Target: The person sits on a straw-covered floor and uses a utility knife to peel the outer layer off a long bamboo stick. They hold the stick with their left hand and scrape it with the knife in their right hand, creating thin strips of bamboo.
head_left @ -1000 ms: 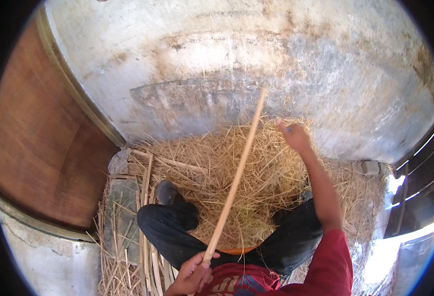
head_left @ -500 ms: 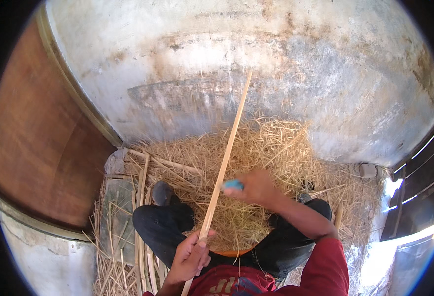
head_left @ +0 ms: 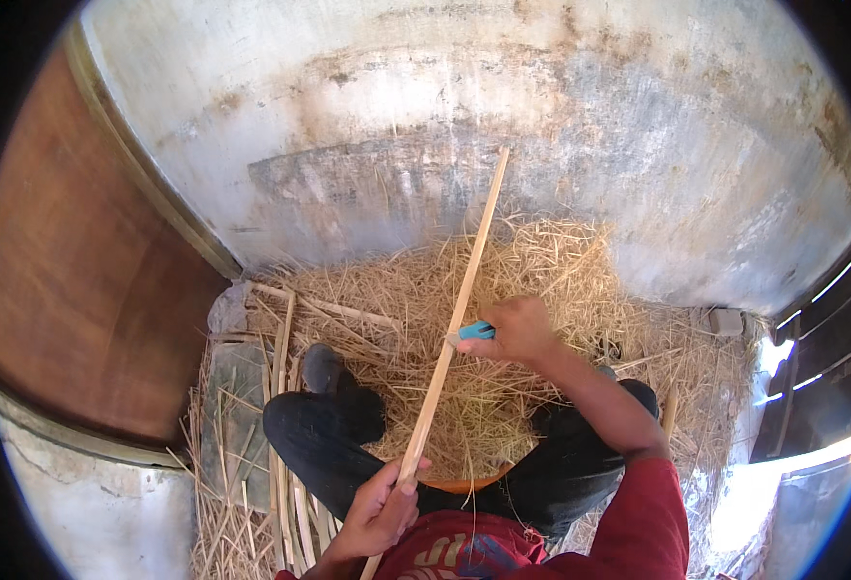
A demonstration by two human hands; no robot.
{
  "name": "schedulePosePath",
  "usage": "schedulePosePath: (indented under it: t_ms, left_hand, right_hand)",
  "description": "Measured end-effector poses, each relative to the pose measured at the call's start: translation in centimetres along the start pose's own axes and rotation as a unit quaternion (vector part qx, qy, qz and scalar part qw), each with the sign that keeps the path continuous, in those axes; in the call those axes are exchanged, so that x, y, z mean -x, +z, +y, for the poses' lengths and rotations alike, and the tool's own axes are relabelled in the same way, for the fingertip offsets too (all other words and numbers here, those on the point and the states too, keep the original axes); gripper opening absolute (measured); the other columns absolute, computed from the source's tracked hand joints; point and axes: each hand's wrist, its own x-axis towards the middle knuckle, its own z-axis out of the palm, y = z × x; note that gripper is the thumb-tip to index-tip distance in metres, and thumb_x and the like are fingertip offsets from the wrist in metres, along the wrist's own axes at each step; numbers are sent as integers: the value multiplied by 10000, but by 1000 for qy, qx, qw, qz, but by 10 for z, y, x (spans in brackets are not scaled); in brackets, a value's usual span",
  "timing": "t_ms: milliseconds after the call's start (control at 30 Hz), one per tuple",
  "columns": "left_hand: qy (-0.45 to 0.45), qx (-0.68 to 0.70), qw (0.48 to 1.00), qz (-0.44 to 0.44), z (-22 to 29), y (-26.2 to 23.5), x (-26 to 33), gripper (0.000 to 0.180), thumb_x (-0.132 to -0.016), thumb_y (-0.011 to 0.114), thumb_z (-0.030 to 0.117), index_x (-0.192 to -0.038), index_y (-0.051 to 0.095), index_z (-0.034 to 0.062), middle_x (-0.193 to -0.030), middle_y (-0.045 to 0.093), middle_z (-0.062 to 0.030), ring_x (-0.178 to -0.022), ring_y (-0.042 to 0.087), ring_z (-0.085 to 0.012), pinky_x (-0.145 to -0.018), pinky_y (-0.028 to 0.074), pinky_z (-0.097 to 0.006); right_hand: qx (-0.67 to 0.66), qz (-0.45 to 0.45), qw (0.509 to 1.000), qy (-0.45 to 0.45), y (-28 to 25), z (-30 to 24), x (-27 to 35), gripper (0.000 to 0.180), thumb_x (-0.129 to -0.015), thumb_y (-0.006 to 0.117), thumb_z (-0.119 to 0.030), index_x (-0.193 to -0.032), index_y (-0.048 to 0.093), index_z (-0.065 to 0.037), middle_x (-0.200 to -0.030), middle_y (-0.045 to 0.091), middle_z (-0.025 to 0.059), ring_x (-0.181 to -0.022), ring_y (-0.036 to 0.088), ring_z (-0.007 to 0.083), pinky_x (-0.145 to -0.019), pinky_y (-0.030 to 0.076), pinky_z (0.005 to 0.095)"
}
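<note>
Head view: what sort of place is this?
It looks like a makeshift corner for working wood or bamboo, perhaps in a shed or house: thin shavings are heaped beside a stained wall, loose strips lie at the left, and the left hand holds another long strip.

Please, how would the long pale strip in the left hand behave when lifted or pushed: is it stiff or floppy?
The strip is probably fairly stiff, since it reaches well beyond the left hand with little visible bend. It looks light for its length, being so narrow. Rolling seems unlikely, as its sides appear flat.
</note>
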Motion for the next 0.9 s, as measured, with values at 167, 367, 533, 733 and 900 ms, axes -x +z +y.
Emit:
schedulePosePath:
  t_ms: [167, 367, 533, 733, 900]
  left_hand:
    - [11, -26, 999, -15, 6, 3, 0, 351, -998, 384, 174, -1299, 378, -7, -585, 387, 34, -462, 356, -36, -452, 309, -197]
    - [-70, -80, 994, 15, 5, 13, 34, 380, -982, 438, 223, -1290, 407, 1, -663, 442, 11, -551, 412, -63, -528, 351, -216]
    - [35, -214, 976, 0, -47, -10, 49, 403, -969, 487, 304, -1251, 477, 16, -808, 521, 19, -687, 477, -48, -633, 405, -176]
    - [-13, -183, 980, 74, -21, -7, 19, 399, -982, 438, 201, -1326, 422, -1, -609, 434, 30, -495, 392, -51, -494, 343, -191]
    - [21, -92, 994, 52, 2, -7, -25, 415, -992, 405, 197, -1356, 397, -3, -516, 404, 23, -387, 345, -48, -438, 326, -198]
  right_hand:
    - [-31, -10, 982, 184, 8, 20, -13, 704, -760, 459, -769, -586, 596, -101, -414, 458, 21, -375, 514, 180, -364, 409, 335]
    - [60, 51, 964, 255, -2, 128, -33, 739, -867, 334, -709, -703, 664, -68, -526, 567, 53, -461, 567, 207, -409, 430, 342]
    - [111, 91, 883, 446, -19, 228, -4, 831, -849, 277, -748, -768, 675, -22, -590, 586, 122, -600, 610, 265, -579, 486, 427]
    - [-23, -96, 913, 396, -19, 126, -6, 755, -857, 341, -719, -777, 698, -58, -514, 514, 79, -545, 563, 210, -539, 465, 393]
    - [-61, -259, 958, 103, -39, -39, 1, 736, -774, 427, -776, -749, 685, -88, -597, 602, 127, -593, 630, 265, -540, 488, 392]
